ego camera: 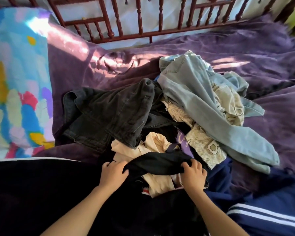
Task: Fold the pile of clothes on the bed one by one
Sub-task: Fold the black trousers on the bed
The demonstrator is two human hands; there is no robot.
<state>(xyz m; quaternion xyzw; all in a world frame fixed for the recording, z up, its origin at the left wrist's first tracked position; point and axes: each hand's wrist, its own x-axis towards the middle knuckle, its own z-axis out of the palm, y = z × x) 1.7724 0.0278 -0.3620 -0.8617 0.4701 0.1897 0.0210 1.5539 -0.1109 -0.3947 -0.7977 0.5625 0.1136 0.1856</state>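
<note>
A pile of clothes lies on the purple bed cover [271, 53]. Light blue jeans [203, 103] drape over the right of it, dark grey jeans [109, 113] lie at the left, and a beige patterned garment [203, 142] and a cream shirt [158, 143] sit between them. A black garment [157, 162] stretches across the front of the pile. My left hand [113, 172] grips its left end and my right hand [192, 174] grips its right end, fingers curled into the cloth.
A colourful pillow [17, 82] lies at the left. A dark red wooden headboard [140, 17] runs along the far side. Navy clothing with white stripes [266, 210] lies at the front right, and black cloth [32, 193] covers the front left.
</note>
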